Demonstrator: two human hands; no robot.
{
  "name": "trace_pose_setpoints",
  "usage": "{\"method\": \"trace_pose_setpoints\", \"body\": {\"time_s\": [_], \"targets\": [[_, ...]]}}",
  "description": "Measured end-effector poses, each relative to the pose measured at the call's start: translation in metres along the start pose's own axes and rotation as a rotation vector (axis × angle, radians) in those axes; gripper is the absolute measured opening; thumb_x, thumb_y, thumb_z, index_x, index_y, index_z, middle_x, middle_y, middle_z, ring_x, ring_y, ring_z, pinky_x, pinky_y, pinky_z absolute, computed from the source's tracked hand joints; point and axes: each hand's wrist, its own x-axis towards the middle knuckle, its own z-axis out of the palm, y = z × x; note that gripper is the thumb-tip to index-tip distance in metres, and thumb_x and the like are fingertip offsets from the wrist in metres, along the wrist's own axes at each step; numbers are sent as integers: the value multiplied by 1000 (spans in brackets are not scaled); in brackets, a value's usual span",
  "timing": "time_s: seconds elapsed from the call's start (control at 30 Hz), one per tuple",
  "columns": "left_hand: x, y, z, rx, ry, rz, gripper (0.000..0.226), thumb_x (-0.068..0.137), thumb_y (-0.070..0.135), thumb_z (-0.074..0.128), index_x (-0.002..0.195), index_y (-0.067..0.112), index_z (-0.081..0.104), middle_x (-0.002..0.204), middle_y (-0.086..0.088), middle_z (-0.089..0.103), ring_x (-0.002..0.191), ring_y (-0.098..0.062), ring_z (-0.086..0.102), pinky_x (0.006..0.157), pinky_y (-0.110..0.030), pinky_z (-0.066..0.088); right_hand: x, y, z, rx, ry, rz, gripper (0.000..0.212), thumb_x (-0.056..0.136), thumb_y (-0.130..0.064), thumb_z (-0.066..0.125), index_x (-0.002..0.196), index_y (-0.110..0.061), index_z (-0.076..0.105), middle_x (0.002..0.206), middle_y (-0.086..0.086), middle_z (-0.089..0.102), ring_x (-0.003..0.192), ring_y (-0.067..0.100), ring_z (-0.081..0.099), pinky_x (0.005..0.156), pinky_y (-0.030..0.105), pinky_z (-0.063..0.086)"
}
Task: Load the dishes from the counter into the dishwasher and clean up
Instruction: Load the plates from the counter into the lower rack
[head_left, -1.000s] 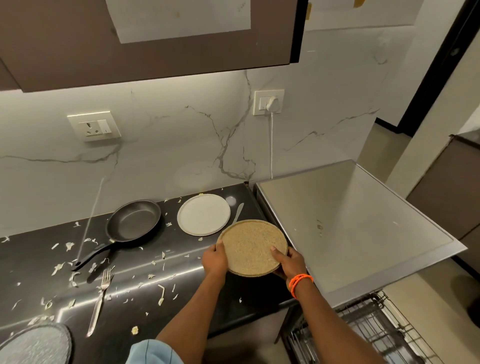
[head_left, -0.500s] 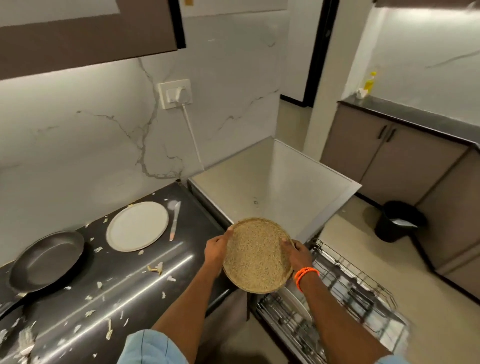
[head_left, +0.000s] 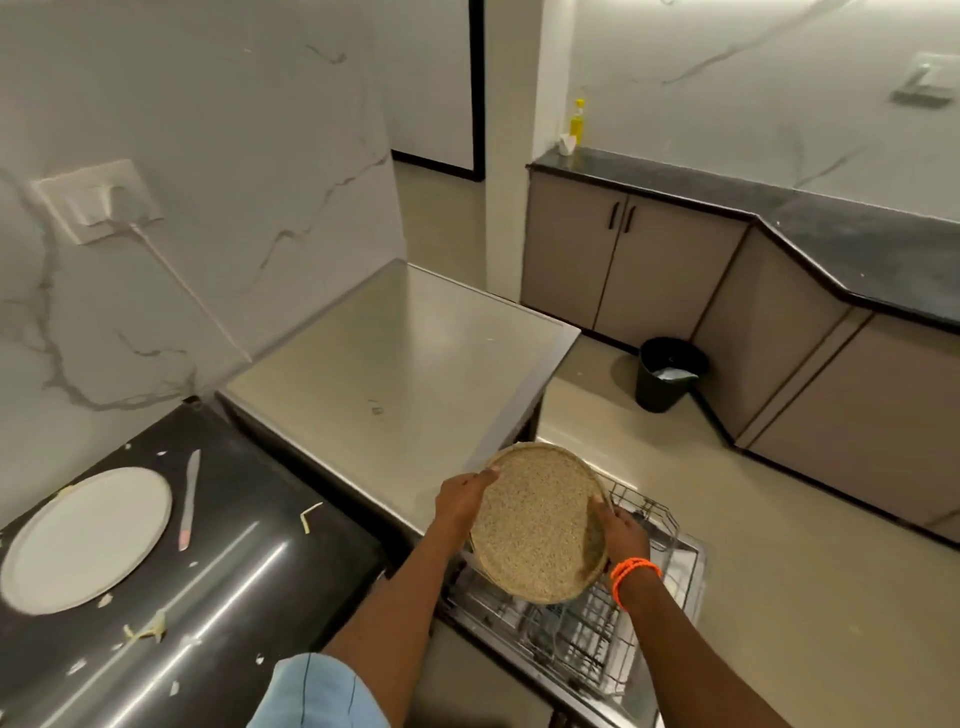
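Note:
I hold a round speckled tan plate by its rim, my left hand on its left edge and my right hand on its right edge. The plate hangs tilted above the pulled-out wire rack of the open dishwasher. On the black counter at the left lie a white plate and a knife with a pale handle.
The steel dishwasher top stands between counter and rack. Food scraps are strewn on the counter. A black bin sits on the floor by beige cabinets. A yellow bottle stands on the far counter.
The tan plate has been lifted off the counter and carried right, over the dishwasher rack. My view has swung right; the pan and fork have left the frame.

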Motion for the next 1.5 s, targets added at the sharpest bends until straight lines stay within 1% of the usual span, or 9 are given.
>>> {"method": "trace_pose_setpoints", "body": {"time_s": [0.2,0.37,0.47,0.7,0.8,0.93,1.1,1.33,1.5], "targets": [[13,-12,64,194,-41,-47,29,88,36,76,90,8,70,87,0,68,78,-15,65,73,-30,54,36,15,-55,12,112,135,41,90,-32,71,122,-6,67,116,15,69,102,35,65,96,52,53],[39,-42,97,291,-38,-154,18,86,26,77,95,10,75,103,-7,74,98,-24,68,91,-40,55,65,38,-85,-40,176,273,34,92,-20,68,120,-1,66,114,17,67,100,35,64,95,50,53],[52,-65,109,299,-50,-232,10,89,16,74,98,12,73,94,-1,70,90,-17,64,82,-33,53,86,69,-92,-137,198,339,27,93,-15,65,113,3,69,117,20,68,101,36,63,94,50,53],[147,-147,110,275,3,-411,36,68,27,63,101,17,70,108,-11,69,98,-32,66,91,-51,58,145,137,-59,-117,231,426,40,84,4,62,120,-13,67,116,15,67,102,38,64,83,49,57],[188,-185,115,230,86,-410,57,62,30,60,114,9,70,102,-8,71,95,-33,68,88,-54,59,177,169,-38,-69,257,484,36,81,9,62,115,-1,67,101,19,68,83,33,65,64,38,58],[217,-198,123,147,179,-417,28,90,10,63,118,5,65,106,-14,68,93,-31,66,74,-40,59,214,209,-13,-43,199,581,9,83,10,61,92,9,64,68,18,64,42,24,60,42,30,53],[271,-234,108,138,260,-387,19,93,6,64,112,2,67,98,-14,67,83,-26,63,45,-23,52,255,250,25,-26,149,697,13,87,5,60,74,5,59,48,17,58,32,23,55,35,26,47],[332,-276,90,260,349,-339,22,91,13,70,112,12,73,97,-8,73,73,-18,67,49,-21,54,300,300,66,3,121,743,22,90,3,58,69,1,56,50,13,55,33,20,51,39,26,47],[349,-308,87,252,395,-376,28,87,15,72,114,10,75,101,-13,75,88,-31,72,72,-44,63,308,316,79,3,120,755,22,90,5,56,68,2,56,54,15,55,43,22,52,48,30,47]]}}
